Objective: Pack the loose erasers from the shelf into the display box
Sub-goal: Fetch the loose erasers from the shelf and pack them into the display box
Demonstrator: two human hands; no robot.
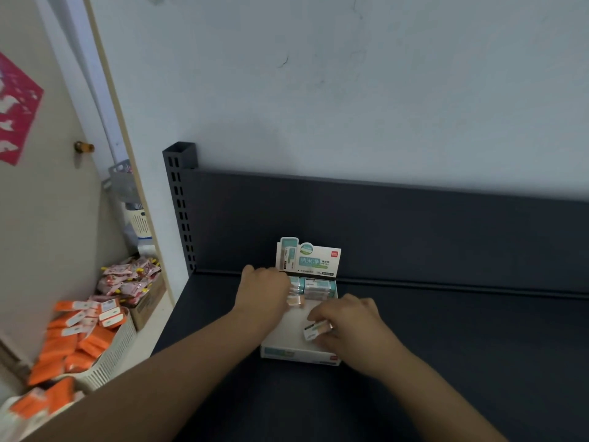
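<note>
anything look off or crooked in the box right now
Mostly tidy. The erasers at the back of the box sit in a neat row. Only the eraser in the right hand lies tilted, not yet lined up. The left hand is at the row. No damage shows.

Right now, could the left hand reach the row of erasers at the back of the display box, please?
Probably yes: the left hand is already at the back row of erasers inside the display box, with nothing between them.

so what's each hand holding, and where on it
Right hand pinches an eraser at its right end. Left hand grips an eraser by its near end, over the box.
</note>
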